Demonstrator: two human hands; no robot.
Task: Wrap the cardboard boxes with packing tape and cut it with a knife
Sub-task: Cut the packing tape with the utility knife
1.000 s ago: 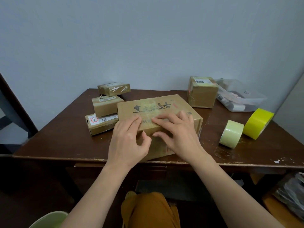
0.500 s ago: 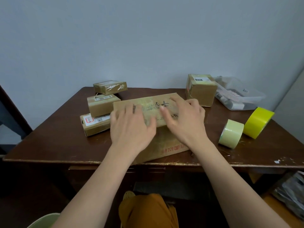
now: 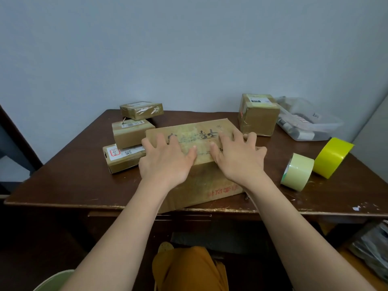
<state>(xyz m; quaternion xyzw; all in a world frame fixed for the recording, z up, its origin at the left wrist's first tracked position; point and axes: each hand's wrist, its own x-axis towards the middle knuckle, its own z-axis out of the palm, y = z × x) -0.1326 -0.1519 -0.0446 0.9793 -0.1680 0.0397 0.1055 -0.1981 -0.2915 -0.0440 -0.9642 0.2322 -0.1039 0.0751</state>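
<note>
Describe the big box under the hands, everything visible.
The big box is brown cardboard, wide and flat, with dark printed characters on top and red ones on its near side. It lies closed on the table, turned slightly askew, its near corner at the table's front edge. The left hand and right hand press flat on its top, fingers spread. Its left end sits against the small boxes; whether they touch is unclear.

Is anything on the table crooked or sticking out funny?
Yes. The big box under both hands sits turned at an angle, and its near corner pokes past the table's front edge. The small boxes on the left are stacked unevenly.
</note>
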